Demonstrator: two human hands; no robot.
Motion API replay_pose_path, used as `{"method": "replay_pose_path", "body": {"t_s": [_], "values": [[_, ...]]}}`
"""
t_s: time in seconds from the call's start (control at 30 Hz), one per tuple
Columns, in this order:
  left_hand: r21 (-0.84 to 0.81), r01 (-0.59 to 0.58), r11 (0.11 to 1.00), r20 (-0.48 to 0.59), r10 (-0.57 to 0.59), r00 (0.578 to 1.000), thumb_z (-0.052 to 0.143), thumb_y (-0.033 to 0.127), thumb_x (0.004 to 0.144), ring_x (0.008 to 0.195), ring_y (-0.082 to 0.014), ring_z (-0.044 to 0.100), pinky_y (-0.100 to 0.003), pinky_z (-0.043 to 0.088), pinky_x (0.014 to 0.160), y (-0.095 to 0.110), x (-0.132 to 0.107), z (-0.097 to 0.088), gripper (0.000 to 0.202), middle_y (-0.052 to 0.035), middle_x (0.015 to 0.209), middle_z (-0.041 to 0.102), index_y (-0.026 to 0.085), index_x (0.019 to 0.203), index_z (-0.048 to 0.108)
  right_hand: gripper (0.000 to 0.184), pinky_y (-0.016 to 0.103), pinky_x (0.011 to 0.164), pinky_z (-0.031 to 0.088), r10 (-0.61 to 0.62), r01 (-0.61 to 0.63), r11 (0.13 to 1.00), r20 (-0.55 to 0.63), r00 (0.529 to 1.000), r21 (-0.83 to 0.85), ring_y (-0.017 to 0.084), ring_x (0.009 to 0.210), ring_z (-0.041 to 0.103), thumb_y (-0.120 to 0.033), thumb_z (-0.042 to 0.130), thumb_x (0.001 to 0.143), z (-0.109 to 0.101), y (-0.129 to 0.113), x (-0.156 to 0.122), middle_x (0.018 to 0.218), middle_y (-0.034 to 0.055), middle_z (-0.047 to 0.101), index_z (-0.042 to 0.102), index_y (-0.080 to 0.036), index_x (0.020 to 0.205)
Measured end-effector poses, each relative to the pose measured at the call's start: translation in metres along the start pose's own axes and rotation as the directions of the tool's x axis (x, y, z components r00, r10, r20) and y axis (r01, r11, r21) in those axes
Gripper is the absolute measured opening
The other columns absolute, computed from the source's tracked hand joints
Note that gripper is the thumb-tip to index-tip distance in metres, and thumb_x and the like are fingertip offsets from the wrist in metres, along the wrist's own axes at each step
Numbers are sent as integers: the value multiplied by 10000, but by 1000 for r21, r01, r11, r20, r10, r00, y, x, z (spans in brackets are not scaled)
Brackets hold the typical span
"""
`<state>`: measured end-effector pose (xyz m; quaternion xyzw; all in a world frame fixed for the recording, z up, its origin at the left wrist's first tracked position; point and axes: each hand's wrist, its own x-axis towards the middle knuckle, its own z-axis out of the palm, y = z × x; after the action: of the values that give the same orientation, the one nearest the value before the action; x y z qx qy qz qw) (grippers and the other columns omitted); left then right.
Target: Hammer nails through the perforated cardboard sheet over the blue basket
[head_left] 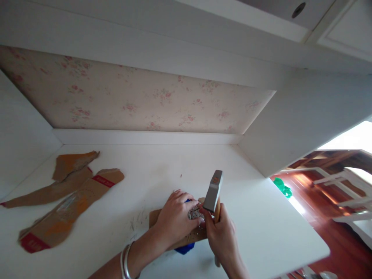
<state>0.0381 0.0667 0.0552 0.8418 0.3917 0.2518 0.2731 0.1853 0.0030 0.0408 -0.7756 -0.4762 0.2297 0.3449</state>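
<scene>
My right hand (222, 236) is closed round the wooden handle of a hammer (213, 192), whose grey metal head stands just above a small silvery studded piece (194, 213). My left hand (177, 219) pinches that small piece from the left, fingers curled, and presses down on a brown cardboard piece (155, 217) lying on the white desk (261, 221). A blue thing (185, 248) shows under the cardboard and my left hand. Silver bangles (126, 262) ring my left wrist.
Torn brown cardboard strips with red and orange print (68, 199) lie at the desk's left. A floral-papered back wall (145, 100) and white side panels enclose the desk. To the right, beyond the desk edge, are a red-brown floor (314, 201), a green thing (283, 188) and white furniture.
</scene>
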Motion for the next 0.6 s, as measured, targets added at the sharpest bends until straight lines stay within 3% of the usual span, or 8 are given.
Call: {"method": "replay_pose_path", "body": {"t_s": [0.2, 0.43, 0.6], "values": [[-3, -10, 1000, -11, 10, 1000, 770, 227, 740, 986, -238, 607, -442, 396, 1028, 1, 0, -1, 138, -10, 979, 698, 250, 863, 713, 142, 302, 497, 399, -100, 99, 992, -11, 995, -74, 243, 523, 620, -332, 466, 859, -2, 0, -1, 586, 8, 664, 428, -300, 725], [0, -36, 999, 2, 36, 999, 700, 120, 758, 939, -214, 624, -424, 386, 1040, 4, 0, -4, 163, 2, 940, 699, 233, 876, 690, 150, 310, 505, 383, -223, 222, 967, 10, 975, -123, 237, 502, 617, -322, 404, 896, 0, -1, -1, 569, 6, 638, 492, -290, 779], [22, -48, 999, -44, 49, 998, 721, 169, 772, 920, -216, 612, -416, 412, 996, 1, -1, 0, 110, 0, 903, 690, 236, 854, 691, 123, 295, 493, 391, -219, 216, 965, -3, 976, -151, 222, 507, 624, -258, 414, 873, -1, 1, 0, 577, -6, 646, 484, -291, 777]]}}
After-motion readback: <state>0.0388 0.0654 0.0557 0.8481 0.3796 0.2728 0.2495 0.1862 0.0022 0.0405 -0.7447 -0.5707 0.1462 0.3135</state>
